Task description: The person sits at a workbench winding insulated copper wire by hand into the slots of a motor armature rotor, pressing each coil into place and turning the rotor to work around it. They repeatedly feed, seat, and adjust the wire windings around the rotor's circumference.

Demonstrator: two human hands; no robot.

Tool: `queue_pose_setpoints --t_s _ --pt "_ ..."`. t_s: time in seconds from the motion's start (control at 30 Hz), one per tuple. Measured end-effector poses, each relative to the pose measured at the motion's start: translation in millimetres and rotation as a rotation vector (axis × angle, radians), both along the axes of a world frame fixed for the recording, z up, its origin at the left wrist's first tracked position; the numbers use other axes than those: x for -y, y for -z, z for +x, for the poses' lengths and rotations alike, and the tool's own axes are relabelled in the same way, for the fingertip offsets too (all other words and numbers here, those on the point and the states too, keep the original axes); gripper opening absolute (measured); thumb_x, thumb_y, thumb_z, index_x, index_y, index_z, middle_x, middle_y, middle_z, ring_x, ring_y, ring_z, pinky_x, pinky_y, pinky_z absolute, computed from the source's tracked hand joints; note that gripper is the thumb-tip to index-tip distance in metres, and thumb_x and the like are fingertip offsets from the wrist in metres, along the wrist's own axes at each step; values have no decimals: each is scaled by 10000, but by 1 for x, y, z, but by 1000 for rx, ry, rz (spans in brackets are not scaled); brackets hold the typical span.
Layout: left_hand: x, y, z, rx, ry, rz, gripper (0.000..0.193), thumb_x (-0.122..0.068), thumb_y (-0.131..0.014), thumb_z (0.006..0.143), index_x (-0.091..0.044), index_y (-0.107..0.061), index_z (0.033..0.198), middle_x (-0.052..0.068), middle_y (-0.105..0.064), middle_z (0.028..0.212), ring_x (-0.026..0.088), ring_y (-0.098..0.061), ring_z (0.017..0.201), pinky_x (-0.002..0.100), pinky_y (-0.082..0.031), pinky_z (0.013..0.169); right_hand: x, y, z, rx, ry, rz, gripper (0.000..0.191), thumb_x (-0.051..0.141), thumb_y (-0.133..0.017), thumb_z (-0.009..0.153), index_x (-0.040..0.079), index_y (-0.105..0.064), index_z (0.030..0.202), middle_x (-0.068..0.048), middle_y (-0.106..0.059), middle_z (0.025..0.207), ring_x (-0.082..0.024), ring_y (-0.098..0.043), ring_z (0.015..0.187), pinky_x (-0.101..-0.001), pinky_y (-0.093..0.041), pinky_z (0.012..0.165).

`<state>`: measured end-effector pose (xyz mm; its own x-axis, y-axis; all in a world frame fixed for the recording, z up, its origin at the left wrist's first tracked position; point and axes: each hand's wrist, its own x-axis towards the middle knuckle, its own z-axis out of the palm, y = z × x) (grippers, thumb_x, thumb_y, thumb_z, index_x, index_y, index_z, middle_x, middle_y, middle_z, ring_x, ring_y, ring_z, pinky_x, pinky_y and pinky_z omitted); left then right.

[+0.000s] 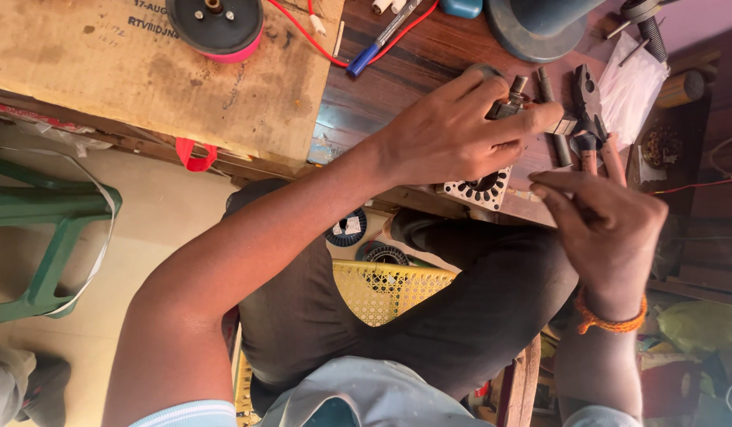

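A dark wooden workbench (398, 87) carries a sheet of cardboard (145, 71) at 10 o'clock and a blue marker (382, 35) at 12 o'clock. The left hand (453, 130) presses down on a slotted stator core (483, 190) at the bench edge, fingers clenched around a small metal tool (508, 103). The right hand (607, 225), at 3 o'clock, pinches something too fine to identify; its fingers are curled. Pliers (587, 107) lie just beyond. The core appears heavy, rigid, laminated steel with sharp slot edges; grip it by the outer rim, not by the slots. A yellow basket (386, 289) sits below the lap.
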<state>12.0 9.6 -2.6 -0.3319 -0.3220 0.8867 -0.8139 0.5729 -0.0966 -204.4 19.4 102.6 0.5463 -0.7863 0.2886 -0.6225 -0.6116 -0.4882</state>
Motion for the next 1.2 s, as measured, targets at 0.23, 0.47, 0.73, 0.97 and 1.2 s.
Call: queue_pose_setpoints --t_s 0.23,0.47,0.73,0.97,1.2 --pt "-1 2 1 -5 23 98 123 -116 -688 995 -29 -682 908 43 -449 1529 239 -546 1091 387 -497 973 25 -8 10 40 -21 -76 67 -35 -779 973 -17 -762 1036 -55 -633 738 -69 -487 609 -247 -340 559" --pt "-3 -6 -5 98 -115 10 136 -194 -757 952 -64 -720 968 -40 -493 1429 228 -597 981 376 -521 872 54 -2 26 85 -35 30 78 -55 -739 969 -31 -743 1043 -33 -601 728 -23 -480 651 -222 -346 573" --pt "-1 2 -8 18 0 3 483 -109 -755 996 -28 -559 1430 5 -432 1397 272 -593 1053 391 -493 913 74 -4 29 73 -114 182 83 -59 -701 958 -38 -726 1035 -25 -683 806 12 -564 699 -173 -418 615" --pt "-5 0 -7 132 -94 93 137 -140 -709 935 -31 -654 872 95 -543 1452 273 -579 1100 383 -506 914 106 5 44 101 -250 381 98 -63 -658 977 -51 -717 1054 58 -694 845 42 -603 747 -155 -449 622" --pt "-13 -5 -6 55 35 314 186 -203 -718 900 -51 -660 810 187 -558 1416 299 -524 1182 450 -458 954 109 7 24 81 -38 245 54 0 -757 982 -29 -726 1016 42 -520 676 12 -420 606 -205 -289 533"
